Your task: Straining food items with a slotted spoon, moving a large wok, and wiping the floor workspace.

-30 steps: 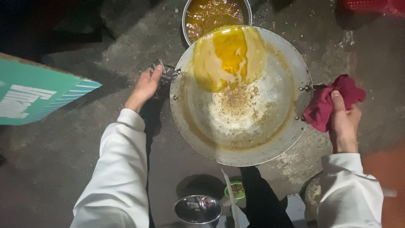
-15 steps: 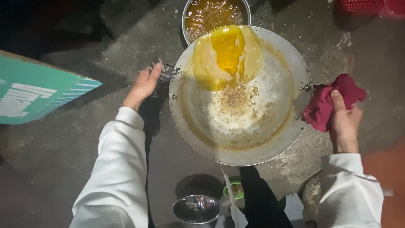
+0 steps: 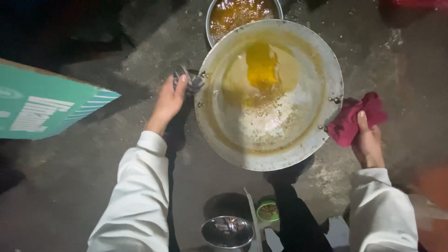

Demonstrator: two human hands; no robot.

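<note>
Grey metal fills the centre of the frame: one wide round pan (image 3: 268, 93) streaked with yellow oil, tilted so its far rim overhangs one steel pot of orange-brown liquid (image 3: 240, 11) at the top. It lies between my hands, handles left and right. My left hand (image 3: 168, 100) is clenched on the left handle; my right hand (image 3: 366, 140) grips the right handle through one crumpled dark-red cloth (image 3: 350, 119). One small steel bowl (image 3: 227, 232) sits at the bottom.
</note>
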